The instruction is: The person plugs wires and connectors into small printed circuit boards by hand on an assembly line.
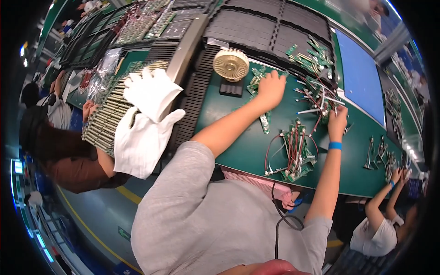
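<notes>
My left hand [272,90] reaches over the green mat [220,123], fingers bent down beside loose circuit boards [257,79]. Its fingertips are partly hidden, so what they hold does not show. My right hand [338,120], a blue band at its wrist, is closed at the near edge of a tangle of wired circuit boards [321,94] and pinches part of it. Closer to me rests another group of circuit boards [298,149] with red and white wires. One narrow board [265,123] lies below my left wrist.
A small fan [231,65] stands left of my left hand. White gloves [149,121] lie over rows of boards at left. Black trays [275,25] line the back, with loose boards [316,59] at one corner. A blue sheet [360,75] is at right. Other people work on both sides.
</notes>
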`<state>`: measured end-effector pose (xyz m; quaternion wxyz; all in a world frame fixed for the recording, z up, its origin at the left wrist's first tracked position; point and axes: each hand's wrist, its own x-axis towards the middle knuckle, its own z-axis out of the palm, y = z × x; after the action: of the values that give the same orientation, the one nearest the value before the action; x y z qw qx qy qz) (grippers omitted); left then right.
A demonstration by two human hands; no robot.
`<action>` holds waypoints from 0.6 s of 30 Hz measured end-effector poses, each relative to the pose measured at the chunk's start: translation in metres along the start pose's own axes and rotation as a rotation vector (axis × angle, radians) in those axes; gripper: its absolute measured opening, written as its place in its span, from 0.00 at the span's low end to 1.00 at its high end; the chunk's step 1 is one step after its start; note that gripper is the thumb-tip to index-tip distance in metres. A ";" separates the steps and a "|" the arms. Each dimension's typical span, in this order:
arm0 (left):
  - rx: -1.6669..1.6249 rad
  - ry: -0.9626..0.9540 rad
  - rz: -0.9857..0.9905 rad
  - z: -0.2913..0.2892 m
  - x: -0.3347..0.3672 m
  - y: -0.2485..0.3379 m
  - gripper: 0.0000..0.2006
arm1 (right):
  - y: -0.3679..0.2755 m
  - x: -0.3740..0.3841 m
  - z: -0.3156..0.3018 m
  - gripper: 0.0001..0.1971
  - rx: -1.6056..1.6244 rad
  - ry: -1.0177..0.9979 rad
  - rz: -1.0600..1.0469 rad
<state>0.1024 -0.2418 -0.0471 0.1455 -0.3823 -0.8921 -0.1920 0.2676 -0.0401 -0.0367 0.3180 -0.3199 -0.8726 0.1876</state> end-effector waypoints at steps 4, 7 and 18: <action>-0.009 0.034 0.025 0.002 0.002 -0.004 0.13 | 0.007 0.012 -0.021 0.06 0.021 -0.154 0.030; 0.006 0.070 0.004 0.004 0.005 -0.006 0.11 | -0.019 0.016 -0.051 0.06 0.047 -0.307 0.122; -0.075 -0.065 0.102 -0.015 0.003 -0.009 0.08 | -0.019 -0.032 -0.112 0.07 0.762 -0.421 0.354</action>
<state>0.0949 -0.2524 -0.0347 0.1117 -0.4385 -0.8679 -0.2050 0.3537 -0.0613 0.0407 0.1919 -0.2790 -0.7191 0.6068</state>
